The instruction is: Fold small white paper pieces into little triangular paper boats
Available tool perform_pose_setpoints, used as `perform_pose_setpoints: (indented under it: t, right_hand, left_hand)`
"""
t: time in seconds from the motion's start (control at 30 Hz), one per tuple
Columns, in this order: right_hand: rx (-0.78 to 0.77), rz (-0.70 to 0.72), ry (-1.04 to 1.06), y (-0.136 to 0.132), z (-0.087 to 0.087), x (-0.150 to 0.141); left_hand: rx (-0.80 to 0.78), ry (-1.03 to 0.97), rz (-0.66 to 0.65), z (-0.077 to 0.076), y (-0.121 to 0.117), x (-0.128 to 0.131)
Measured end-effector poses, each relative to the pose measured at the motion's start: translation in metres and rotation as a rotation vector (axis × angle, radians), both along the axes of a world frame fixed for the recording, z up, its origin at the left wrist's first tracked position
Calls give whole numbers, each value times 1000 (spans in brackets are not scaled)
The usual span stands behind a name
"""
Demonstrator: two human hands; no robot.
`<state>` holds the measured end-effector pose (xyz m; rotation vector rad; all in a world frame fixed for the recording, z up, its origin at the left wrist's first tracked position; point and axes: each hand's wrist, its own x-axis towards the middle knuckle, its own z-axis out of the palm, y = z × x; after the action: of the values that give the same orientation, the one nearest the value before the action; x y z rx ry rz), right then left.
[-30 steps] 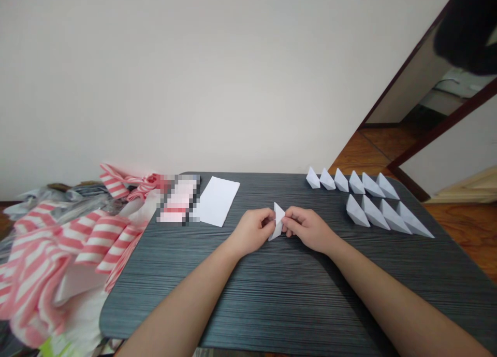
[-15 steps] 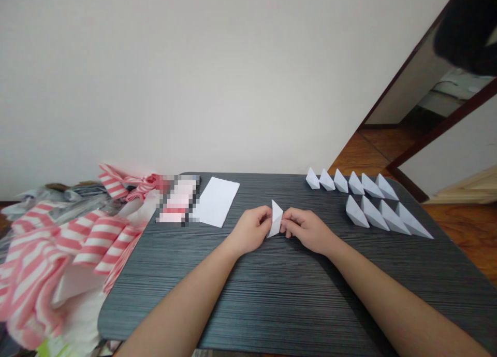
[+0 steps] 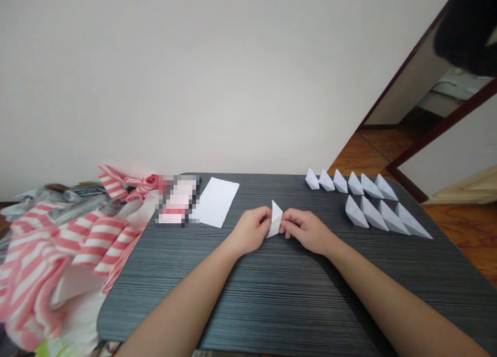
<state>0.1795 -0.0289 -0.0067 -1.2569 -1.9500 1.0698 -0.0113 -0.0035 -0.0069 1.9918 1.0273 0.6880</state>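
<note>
While the fingertips [image 3: 265, 219] of both hands pinch it from either side, a folded white paper piece [image 3: 275, 220] stands upright and slightly tilted between them, its point rising above the knuckles; it sits about midway across the desk [image 3: 272, 305], somewhat nearer the far edge than the near one; the left hand [image 3: 250, 231] is closed on it with the fingers curled inward; the right hand [image 3: 305, 231] grips it from the other side, its fingers bent and bunched; exactly which fingers press where is partly hidden by the paper.

A loose white paper sheet [image 3: 215, 202] lies beyond the left hand, near the far edge; just beside it is a pixelated packet [image 3: 178, 200], too blurred to identify; pink-and-white striped plastic bags [image 3: 50, 253] are heaped past the left edge, with some overlapping the desk. Toward the far right corner stand folded paper boats [image 3: 351, 183] in two rows, six at the back and four longer ones in front, well to the right of the right hand; none of them stands between the hands.

Both forearms [image 3: 186, 295] reach in from the near edge and converge in a V, with the wrists gently bent and the hands low over the desk.
</note>
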Motion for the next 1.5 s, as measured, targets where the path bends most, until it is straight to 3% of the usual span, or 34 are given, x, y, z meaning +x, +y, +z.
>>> perform_pose_setpoints:
  t: [0.27, 0.47, 0.97, 1.2, 1.5]
  right_hand:
    - [20, -40, -7, -1, 2, -3]
    - [79, -74, -46, -1, 5, -6]
    - [166, -73, -125, -2, 2, -7]
    - [195, -193, -77, 0, -5, -11]
    - [251, -139, -22, -1, -1, -12]
  left_hand:
    - [5, 6, -6, 2, -1, 1]
    - [164, -28, 44, 3, 0, 2]
    - [118, 77, 3, 4, -1, 2]
    - [58, 56, 24, 6, -2, 2]
    - [52, 20, 65, 4, -2, 3]
